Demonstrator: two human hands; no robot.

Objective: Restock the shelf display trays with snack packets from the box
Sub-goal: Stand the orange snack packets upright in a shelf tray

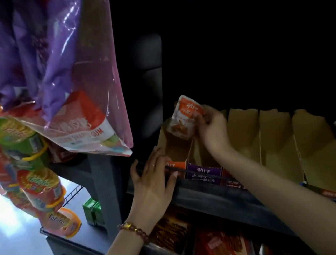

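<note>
My right grip (212, 129) is closed on a small orange-and-white foil snack packet (185, 117), pinching its right edge between thumb and fingertips. The packet is held upright and slightly tilted, just above the back of the leftmost brown cardboard display tray (172, 146). My left grip (153, 181) holds nothing. Its fingers lie fairly straight and spread across the thin black rail (199, 173) and the orange front panel (177, 165) of that same tray. There is a thin ring on one finger and a bracelet of red and gold beads (131, 229) on the wrist. Just to the right, touching the first tray, stands a tray with a purple printed front (203, 171), and beyond it a row of further brown cardboard trays (277, 146) side by side, their bare inner walls showing. All of them stand on a dark shelf (216, 198) whose back is too dark for me to make out. On the level below I see clear tubs of red-wrapped snacks (218, 250), somewhat blurred. To the left, well apart from the trays, hangs a translucent pink plastic bag (96, 57) with a red-and-white gum pack (80, 126) inside. Beside it hang green (17, 135) and red round crisp tubs (41, 188) in a strip. Lower down, a green box (92, 209) sits beside the shelf's upright.
</note>
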